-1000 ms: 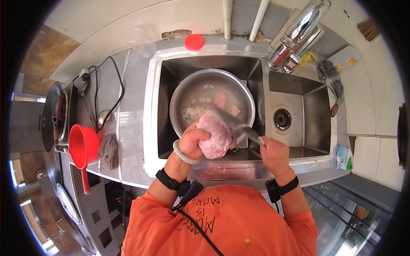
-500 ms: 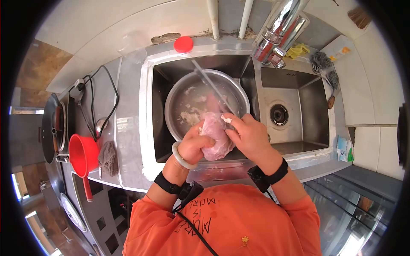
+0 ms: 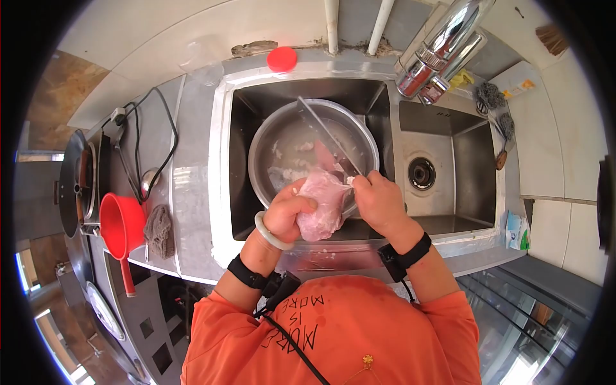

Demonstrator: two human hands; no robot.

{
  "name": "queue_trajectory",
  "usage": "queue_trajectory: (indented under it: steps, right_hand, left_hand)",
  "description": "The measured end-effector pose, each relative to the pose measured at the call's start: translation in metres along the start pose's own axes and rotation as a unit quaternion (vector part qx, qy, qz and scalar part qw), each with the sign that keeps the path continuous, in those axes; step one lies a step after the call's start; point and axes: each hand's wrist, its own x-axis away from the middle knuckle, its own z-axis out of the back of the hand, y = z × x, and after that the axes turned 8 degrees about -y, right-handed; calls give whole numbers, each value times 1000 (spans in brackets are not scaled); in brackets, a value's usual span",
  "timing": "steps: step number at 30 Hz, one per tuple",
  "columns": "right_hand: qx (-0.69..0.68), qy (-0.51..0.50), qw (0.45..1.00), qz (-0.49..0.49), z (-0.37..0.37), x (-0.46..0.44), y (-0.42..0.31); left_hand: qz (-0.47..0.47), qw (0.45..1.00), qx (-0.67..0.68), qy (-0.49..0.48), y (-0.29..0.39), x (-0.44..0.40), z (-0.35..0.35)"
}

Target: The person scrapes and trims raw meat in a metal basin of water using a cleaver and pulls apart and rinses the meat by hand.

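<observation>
Left fingers [image 3: 305, 205] are clasped round meat [image 3: 322, 215], knife [image 3: 324, 128] and flap [image 3: 349, 181] seemingly gripped for trimming by right fingers [image 3: 364, 187], tension needed next.

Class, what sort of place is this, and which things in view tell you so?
Probably a kitchen: there is a two-basin sink, a wok-like pan at the picture's left, and what looks like raw meat held at the sink.

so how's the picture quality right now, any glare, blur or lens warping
Head view: strong fisheye warping, with black corners and the front edge of the counter bowing; head view: bright highlights on the chrome faucet and washed-out light at far lower left; head view: the meat, left hand and knife blade look fairly sharp.
</observation>
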Motion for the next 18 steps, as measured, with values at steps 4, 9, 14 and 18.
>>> queue_trajectory:
  steps: [4, 9, 14, 18]
  right_hand:
    - [-55, 1, 997, -54, 2, -2, 8]
    - [-153, 26, 976, -151, 19, 0, 32]
    - [-252, -26, 946, -204, 14, 7, 24]
    - [-235, -38, 956, -169, 12, 14, 14]
  left_hand:
    - [-1, 1000, -2, 14, 8, 4, -2]
    - [-40, 997, -5, 68, 23, 15, 17]
    - [-10, 986, -90, 143, 4, -10, 37]
    - [18, 926, -298, 230, -33, -37, 126]
